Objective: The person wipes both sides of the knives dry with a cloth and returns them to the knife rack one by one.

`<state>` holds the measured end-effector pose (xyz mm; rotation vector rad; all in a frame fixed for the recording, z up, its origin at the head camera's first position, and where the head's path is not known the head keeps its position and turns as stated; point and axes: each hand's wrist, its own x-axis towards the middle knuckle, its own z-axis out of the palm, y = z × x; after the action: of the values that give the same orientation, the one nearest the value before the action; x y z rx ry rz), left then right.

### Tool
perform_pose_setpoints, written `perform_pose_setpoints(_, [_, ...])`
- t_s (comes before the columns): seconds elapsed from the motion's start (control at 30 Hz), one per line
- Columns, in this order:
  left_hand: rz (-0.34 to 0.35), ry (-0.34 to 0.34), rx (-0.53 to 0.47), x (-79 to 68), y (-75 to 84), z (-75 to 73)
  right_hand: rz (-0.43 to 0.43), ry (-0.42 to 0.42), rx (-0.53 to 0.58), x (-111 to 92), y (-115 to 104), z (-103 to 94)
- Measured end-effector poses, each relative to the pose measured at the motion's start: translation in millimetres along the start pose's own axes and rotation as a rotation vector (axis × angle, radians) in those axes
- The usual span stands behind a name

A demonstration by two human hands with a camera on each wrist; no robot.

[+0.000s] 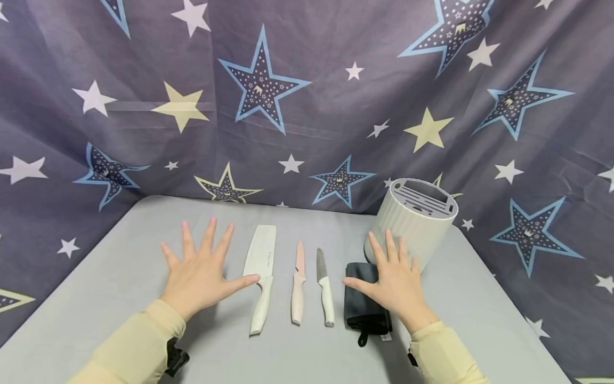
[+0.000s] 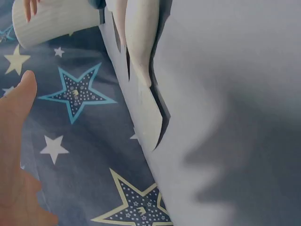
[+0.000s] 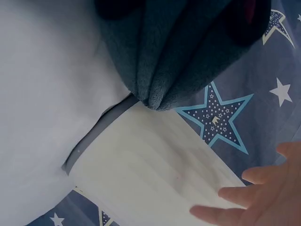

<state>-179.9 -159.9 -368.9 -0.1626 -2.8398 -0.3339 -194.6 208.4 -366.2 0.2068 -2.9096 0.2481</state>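
Observation:
My left hand point(image 1: 199, 274) is spread wide above the table, its thumb tip overlapping a white cleaver point(image 1: 261, 256) in the head view. To the cleaver's right lie a small pink knife point(image 1: 298, 293) and a small knife with a white handle and grey blade point(image 1: 326, 298), blades pointing away from me. My right hand point(image 1: 395, 280), fingers also spread, hovers over a folded dark cloth point(image 1: 362, 304) and in front of a cream ribbed knife block point(image 1: 408, 224). Neither hand holds anything. In the right wrist view, the cloth's folds point(image 3: 160, 56) rise beside the block point(image 3: 155, 160).
The table point(image 1: 216, 352) has a light grey cover. A dark curtain point(image 1: 316, 42) patterned with stars hangs behind and along the sides of the table. Slots of several widths show in the block's dark top point(image 1: 422, 198).

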Motion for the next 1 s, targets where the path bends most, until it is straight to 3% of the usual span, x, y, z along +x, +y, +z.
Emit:
perform_pose_setpoints(0.2, [0.015,-0.010,0.001,1.7,7.6,2.2,-0.024,0.021,0.018,1.2,-0.2,-1.4])
perform_pose_setpoints(0.43, [0.050,0.012,0.012,-4.3,14.5,18.3,-0.034,0.028,0.058,0.0,5.2,5.7])
perform_pose_setpoints(1.0, [0.088,-0.024,0.045,-16.9,36.2,46.1,0.062,-0.134,0.017,-1.6,15.7,23.4])
